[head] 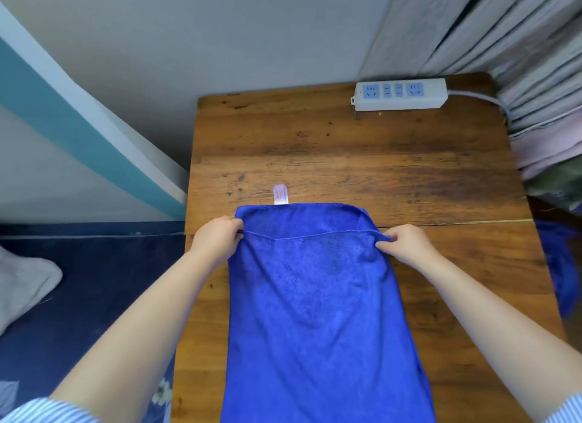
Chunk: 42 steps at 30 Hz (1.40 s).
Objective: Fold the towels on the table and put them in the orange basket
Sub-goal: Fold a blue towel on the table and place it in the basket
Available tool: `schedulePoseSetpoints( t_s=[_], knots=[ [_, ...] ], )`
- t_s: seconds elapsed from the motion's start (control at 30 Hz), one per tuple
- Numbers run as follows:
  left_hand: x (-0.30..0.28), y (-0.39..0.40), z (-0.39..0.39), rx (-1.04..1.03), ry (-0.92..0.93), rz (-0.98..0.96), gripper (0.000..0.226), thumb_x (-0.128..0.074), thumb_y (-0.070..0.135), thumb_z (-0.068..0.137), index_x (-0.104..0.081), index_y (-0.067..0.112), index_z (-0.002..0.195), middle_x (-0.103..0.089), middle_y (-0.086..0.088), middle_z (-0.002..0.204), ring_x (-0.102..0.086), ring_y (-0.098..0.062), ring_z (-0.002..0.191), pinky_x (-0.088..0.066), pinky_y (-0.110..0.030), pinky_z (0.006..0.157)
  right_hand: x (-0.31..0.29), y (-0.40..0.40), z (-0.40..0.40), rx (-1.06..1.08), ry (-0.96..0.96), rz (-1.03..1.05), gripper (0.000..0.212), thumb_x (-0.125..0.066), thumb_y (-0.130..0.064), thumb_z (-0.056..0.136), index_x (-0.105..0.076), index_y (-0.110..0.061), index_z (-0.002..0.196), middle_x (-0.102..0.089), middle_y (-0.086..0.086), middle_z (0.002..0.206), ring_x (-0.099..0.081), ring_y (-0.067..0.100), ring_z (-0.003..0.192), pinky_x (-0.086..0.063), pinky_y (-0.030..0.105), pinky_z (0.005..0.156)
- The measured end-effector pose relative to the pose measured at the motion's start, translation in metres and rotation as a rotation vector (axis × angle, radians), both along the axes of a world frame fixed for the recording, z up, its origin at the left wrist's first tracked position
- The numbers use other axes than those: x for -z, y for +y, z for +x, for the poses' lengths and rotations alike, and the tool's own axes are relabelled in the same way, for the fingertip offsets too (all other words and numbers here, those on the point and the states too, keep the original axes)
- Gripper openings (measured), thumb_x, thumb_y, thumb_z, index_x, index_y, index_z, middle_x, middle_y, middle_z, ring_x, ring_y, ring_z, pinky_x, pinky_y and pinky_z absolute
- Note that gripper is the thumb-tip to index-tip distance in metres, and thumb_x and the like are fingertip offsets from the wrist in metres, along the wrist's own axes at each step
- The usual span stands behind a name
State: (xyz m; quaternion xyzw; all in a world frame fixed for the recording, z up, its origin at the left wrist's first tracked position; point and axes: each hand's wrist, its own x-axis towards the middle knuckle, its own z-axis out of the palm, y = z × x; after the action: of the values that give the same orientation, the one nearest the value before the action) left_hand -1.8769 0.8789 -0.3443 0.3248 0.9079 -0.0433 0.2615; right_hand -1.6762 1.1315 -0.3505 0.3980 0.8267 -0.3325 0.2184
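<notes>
**Towel fold: both hands pinching top layer**

Wooden table (346,158). Blue towel (318,303) lies from centre to 6 o'clock. Left hand (217,238) grasps its folded edge at 9 o'clock, right hand (406,243) at 3 o'clock. Power strip (400,94) at 1 o'clock. Label (281,194) at 12 o'clock of towel.

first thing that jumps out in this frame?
The blue towel down the middle of the wooden table, its upper layer pinched at both corners by the left hand and right hand. Next, the white power strip at the table's far right edge.
</notes>
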Motion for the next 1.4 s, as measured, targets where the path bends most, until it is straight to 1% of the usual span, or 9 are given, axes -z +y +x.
schedulePoseSetpoints(
  t_s=[0.17,0.33,0.43,0.57,0.73,0.83,0.9,1.17,1.4],
  knots=[
    [0.018,0.025,-0.006,-0.087,-0.014,0.019,0.021,-0.047,0.015,0.092,-0.060,0.003,0.105,-0.048,-0.011,0.125,-0.050,-0.031,0.112,-0.042,-0.031,0.078,-0.002,0.004,-0.008,-0.165,-0.045,-0.026,0.048,-0.040,-0.016,0.095,-0.025,-0.014,0.049,-0.032,0.004,0.051,-0.034,0.023,0.057,-0.019,0.029,0.048],
    [0.027,0.036,-0.022,0.034,-0.099,-0.008,0.022,-0.050,0.012,0.091,-0.063,-0.002,0.102,-0.032,-0.012,0.147,-0.026,-0.031,0.138,-0.031,-0.033,0.110,-0.005,0.011,-0.007,-0.103,-0.042,-0.035,0.048,-0.045,-0.012,0.091,-0.025,-0.014,0.047,-0.029,0.005,0.049,-0.024,0.016,0.047,-0.015,0.030,0.047],
    [0.026,0.041,-0.031,0.074,-0.160,-0.050,0.021,-0.053,0.015,0.091,-0.065,0.003,0.101,-0.021,-0.009,0.155,-0.009,-0.029,0.145,-0.019,-0.031,0.116,0.002,0.018,-0.003,-0.011,-0.048,-0.077,0.044,-0.051,-0.016,0.089,-0.038,-0.005,0.048,-0.037,0.010,0.056,-0.032,0.017,0.052,-0.022,0.028,0.051],
    [0.018,0.047,-0.037,0.140,-0.144,-0.038,0.020,-0.059,0.020,0.088,-0.068,0.006,0.100,-0.041,-0.008,0.140,-0.028,-0.026,0.135,-0.024,-0.023,0.108,0.009,0.023,0.000,0.120,-0.013,-0.218,0.038,-0.050,-0.024,0.093,-0.044,-0.006,0.060,-0.042,0.013,0.067,-0.051,0.021,0.065,-0.039,0.028,0.063],
    [0.006,0.047,-0.040,0.151,-0.146,-0.031,0.020,-0.057,0.019,0.089,-0.068,0.006,0.100,-0.051,-0.009,0.119,-0.042,-0.025,0.117,-0.036,-0.027,0.095,0.012,0.032,0.001,0.275,0.090,-0.327,0.049,-0.047,-0.020,0.095,-0.053,0.028,0.095,-0.063,0.034,0.096,-0.056,0.022,0.081,-0.052,0.014,0.058],
    [-0.003,0.039,-0.035,0.133,-0.126,0.047,0.018,-0.058,0.015,0.088,-0.069,0.002,0.095,-0.057,-0.010,0.105,-0.051,-0.027,0.108,-0.040,-0.027,0.085,0.009,0.031,0.004,0.172,0.134,-0.223,0.041,-0.051,-0.017,0.092,-0.058,0.024,0.090,-0.066,0.033,0.098,-0.064,0.038,0.083,-0.051,0.040,0.084],
    [-0.010,0.032,-0.028,0.101,-0.109,0.110,0.016,-0.059,0.012,0.087,-0.069,0.000,0.091,-0.062,-0.011,0.097,-0.056,-0.029,0.100,-0.042,-0.029,0.080,0.006,0.028,0.008,0.081,0.147,-0.130,0.039,-0.053,-0.017,0.091,-0.059,0.021,0.087,-0.062,0.035,0.102,-0.060,0.046,0.092,-0.047,0.045,0.086],
    [-0.029,0.016,-0.005,0.059,-0.136,0.259,0.012,-0.061,0.009,0.084,-0.069,-0.001,0.083,-0.062,-0.007,0.078,-0.054,-0.024,0.079,-0.036,-0.024,0.068,0.000,0.012,0.012,-0.226,0.194,0.050,0.027,-0.057,-0.015,0.090,-0.069,0.009,0.093,-0.066,0.023,0.105,-0.057,0.031,0.103,-0.041,0.035,0.088],
    [-0.038,0.025,0.007,0.034,-0.179,0.291,0.008,-0.059,0.010,0.087,-0.064,0.006,0.082,-0.054,-0.004,0.082,-0.046,-0.019,0.079,-0.035,-0.023,0.063,-0.007,0.013,0.007,0.098,0.230,0.040,0.019,-0.066,-0.012,0.083,-0.071,0.006,0.082,-0.070,0.016,0.096,-0.060,0.025,0.091,-0.037,0.022,0.075]
  ],
)
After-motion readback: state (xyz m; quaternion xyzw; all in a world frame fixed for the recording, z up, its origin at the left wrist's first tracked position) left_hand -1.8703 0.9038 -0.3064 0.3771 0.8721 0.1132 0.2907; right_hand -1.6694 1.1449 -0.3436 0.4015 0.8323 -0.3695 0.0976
